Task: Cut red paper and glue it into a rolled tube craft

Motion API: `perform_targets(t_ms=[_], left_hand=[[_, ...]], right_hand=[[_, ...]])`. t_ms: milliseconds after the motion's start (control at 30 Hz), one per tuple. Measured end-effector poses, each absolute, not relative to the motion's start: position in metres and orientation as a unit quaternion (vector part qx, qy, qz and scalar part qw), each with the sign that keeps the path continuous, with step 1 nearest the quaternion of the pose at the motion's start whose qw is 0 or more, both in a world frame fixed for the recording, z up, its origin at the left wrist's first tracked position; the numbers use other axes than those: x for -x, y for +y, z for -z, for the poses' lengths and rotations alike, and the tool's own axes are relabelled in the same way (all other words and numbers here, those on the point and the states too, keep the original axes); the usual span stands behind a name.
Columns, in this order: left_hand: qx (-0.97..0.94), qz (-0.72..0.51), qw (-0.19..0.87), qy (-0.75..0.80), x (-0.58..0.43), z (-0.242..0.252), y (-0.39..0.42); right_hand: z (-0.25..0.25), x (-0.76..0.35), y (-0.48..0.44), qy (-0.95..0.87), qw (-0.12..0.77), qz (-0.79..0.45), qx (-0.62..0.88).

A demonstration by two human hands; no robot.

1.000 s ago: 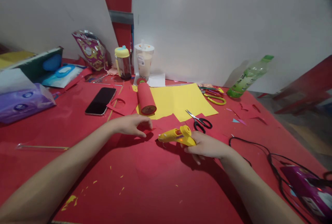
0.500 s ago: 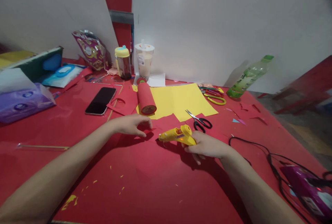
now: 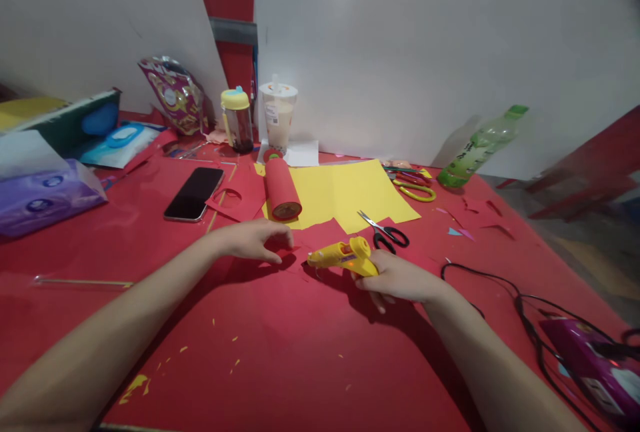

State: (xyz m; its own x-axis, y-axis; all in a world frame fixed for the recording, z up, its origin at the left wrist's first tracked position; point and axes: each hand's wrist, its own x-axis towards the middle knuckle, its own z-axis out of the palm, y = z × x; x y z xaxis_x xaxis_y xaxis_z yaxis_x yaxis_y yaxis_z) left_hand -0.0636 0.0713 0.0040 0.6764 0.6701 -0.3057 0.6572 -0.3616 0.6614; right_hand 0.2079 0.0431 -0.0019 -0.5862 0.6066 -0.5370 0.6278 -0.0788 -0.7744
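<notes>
In the head view my right hand [image 3: 393,275] is wrapped round the handle of a yellow hot glue gun [image 3: 335,255]. An orange light glows on the gun, and its nozzle points left, close over red paper [image 3: 320,235]. My left hand [image 3: 257,240] is by that paper's left side, thumb and fingers curved but apart, with nothing visible between them; whether the fingertips press on the paper I cannot tell. Beyond the hands lies a red paper-covered tube [image 3: 283,189] on a yellow sheet [image 3: 353,189]. Black-handled scissors [image 3: 387,233] rest just behind the gun.
A phone [image 3: 195,193] and a red cut-out sheet [image 3: 243,195] lie left. A lidded bottle [image 3: 237,122] and a drink cup [image 3: 278,115] stand at the back. On the right are a tilted green bottle [image 3: 480,149], a black cable [image 3: 520,305] and a purple box [image 3: 595,365].
The glue gun and my right hand have shifted very slightly upward. My left hand keeps its place, and the things on the table stay put.
</notes>
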Motion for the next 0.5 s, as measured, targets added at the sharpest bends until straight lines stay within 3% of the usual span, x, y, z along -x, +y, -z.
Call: perform_targets(t_ms=[500], left_hand=[[-0.831, -0.005, 0.383, 0.404, 0.0619, -0.0049, 0.0707]], right_hand=[[-0.0023, -0.2061, 0.0432, 0.68, 0.007, 0.553, -0.481]])
